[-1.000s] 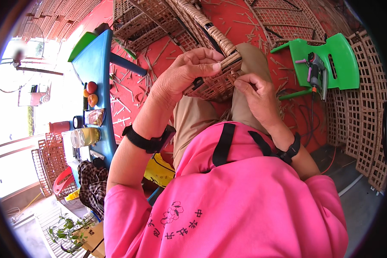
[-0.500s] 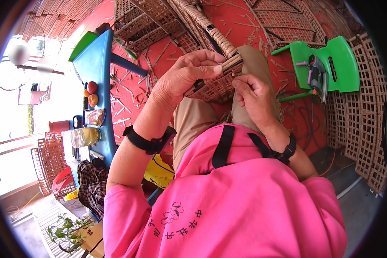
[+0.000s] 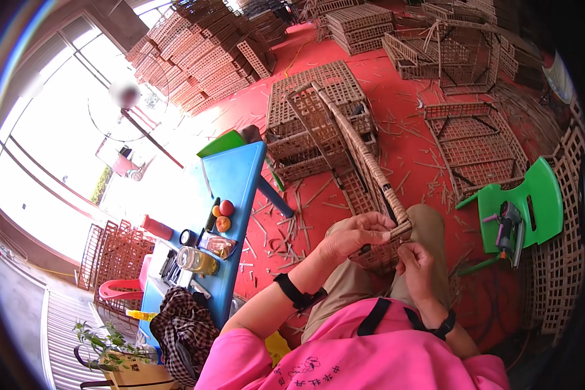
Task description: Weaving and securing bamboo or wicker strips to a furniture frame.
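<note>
A woven wicker tray (image 3: 372, 170), brown with a wrapped rim and dark frame bars, stands tilted against my lap, one corner near my knees. My left hand (image 3: 356, 235) grips the rim at that corner, thumb on top and fingers bent around it. Just below and to the right, my right hand (image 3: 416, 265) has thumb and forefinger pinched together close to the corner. What lies between those fingertips is too small to make out. The lower part of the tray is partly hidden behind my hands.
A blue table (image 3: 240, 214) at the left bears fruit, a glass jar (image 3: 198, 261) and a checked cloth (image 3: 182, 325). On the right, a green chair (image 3: 536, 201) holds a power tool (image 3: 508, 227). Stacked wicker panels (image 3: 208, 52) and scattered strips cover parts of the red floor.
The view has tilted up, so more of the floor and stacks behind shows, and my hands appear lower and farther right. Both hands keep nearly the same hold at the tray's corner.
</note>
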{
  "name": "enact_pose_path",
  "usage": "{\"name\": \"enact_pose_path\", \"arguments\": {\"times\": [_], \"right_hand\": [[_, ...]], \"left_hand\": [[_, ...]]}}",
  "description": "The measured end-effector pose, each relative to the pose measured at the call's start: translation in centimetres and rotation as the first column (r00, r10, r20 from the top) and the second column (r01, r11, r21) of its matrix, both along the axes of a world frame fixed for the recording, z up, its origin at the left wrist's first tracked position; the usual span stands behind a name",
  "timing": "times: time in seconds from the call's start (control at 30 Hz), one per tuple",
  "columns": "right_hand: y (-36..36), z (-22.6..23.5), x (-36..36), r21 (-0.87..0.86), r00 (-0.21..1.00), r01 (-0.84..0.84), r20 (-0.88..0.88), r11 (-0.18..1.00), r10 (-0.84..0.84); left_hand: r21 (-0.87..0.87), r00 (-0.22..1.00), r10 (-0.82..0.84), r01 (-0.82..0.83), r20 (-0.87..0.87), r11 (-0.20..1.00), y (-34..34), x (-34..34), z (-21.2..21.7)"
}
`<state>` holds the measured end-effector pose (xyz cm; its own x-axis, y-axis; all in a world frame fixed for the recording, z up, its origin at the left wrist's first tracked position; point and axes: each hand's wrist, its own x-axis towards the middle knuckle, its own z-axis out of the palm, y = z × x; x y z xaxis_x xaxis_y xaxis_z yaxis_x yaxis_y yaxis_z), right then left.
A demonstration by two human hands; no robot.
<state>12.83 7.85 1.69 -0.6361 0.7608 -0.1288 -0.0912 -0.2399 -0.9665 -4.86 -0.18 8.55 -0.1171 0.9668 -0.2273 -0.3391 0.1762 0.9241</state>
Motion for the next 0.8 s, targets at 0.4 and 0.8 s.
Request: {"name": "enact_pose_path", "arguments": {"times": [0.4,0.8], "right_hand": [[-0.2,-0.8,0.2,-0.043,0.999,-0.003,-0.038,0.999,0.001],[-0.2,-0.4,0.2,-0.047,0.999,0.024,-0.043,0.999,-0.026]], "left_hand": [[-0.1,0.995,0.028,-0.038,-0.1,0.994,-0.2,0.3,0.9],[-0.072,0.995,0.006,-0.013,-0.099,0.997,-0.1,-0.3,0.0]]}}
